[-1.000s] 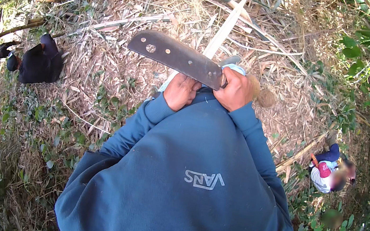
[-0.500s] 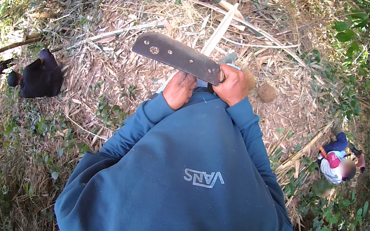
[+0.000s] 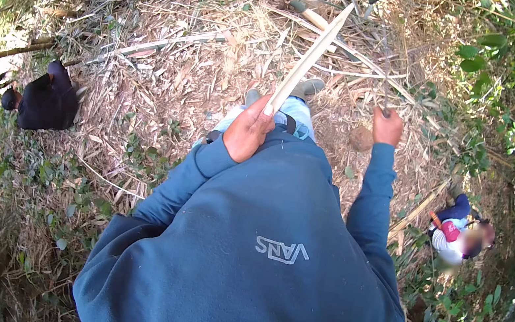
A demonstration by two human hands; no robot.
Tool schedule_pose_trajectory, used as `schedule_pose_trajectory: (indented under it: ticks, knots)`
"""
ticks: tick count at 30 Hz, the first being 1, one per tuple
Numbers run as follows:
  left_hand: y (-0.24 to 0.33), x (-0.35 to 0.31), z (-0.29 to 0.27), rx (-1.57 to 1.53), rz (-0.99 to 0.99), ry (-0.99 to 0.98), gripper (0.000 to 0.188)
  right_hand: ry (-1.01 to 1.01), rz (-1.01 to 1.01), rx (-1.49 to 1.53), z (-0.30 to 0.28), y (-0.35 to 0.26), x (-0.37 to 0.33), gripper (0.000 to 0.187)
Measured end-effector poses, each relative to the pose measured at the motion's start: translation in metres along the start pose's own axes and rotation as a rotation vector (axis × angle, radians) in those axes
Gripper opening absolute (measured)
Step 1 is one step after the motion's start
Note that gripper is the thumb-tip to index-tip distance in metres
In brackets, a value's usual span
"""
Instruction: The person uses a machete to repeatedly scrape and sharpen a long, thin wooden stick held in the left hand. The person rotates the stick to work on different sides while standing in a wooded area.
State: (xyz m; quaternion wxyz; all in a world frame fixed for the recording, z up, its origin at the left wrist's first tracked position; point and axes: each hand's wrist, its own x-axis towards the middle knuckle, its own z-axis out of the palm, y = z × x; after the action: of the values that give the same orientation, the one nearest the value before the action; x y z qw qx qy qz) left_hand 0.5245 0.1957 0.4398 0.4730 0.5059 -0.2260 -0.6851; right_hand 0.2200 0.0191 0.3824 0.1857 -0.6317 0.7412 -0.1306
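My left hand is closed around the lower end of a pale split bamboo strip. The strip slants up and away to the right and narrows to a point at its far end. Out to the right, my right hand is a fist round the handle of a machete. Its blade points away from me and shows almost edge-on, so it looks like a thin dark line. Strip and machete are apart.
Dry leaves and cut bamboo poles litter the ground. A round brown lump lies beside my right hand. One person in dark clothes is at the left, another in a white and red top at the right. Green bushes stand far right.
The machete, held broadside across my lap before, has swung out to the right with my right hand and turned edge-on. My left hand has come up slightly, and the bamboo strip leans further right.
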Motion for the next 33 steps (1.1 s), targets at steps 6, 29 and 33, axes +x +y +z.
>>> schedule_pose_trajectory:
  ticks: [6,29,33]
  knots:
    - [0.007,0.017,0.006,-0.097,-0.091,0.033,0.048,-0.011,-0.212,0.368,-0.024,-0.028,-0.035,0.023]
    - [0.003,0.04,-0.005,0.072,0.006,0.061,0.057,-0.151,-0.886,0.061,-0.002,-0.15,-0.031,0.024]
    - [0.012,0.032,-0.002,0.09,0.145,0.046,0.055,-0.017,-0.833,0.001,0.011,-0.145,-0.007,0.025]
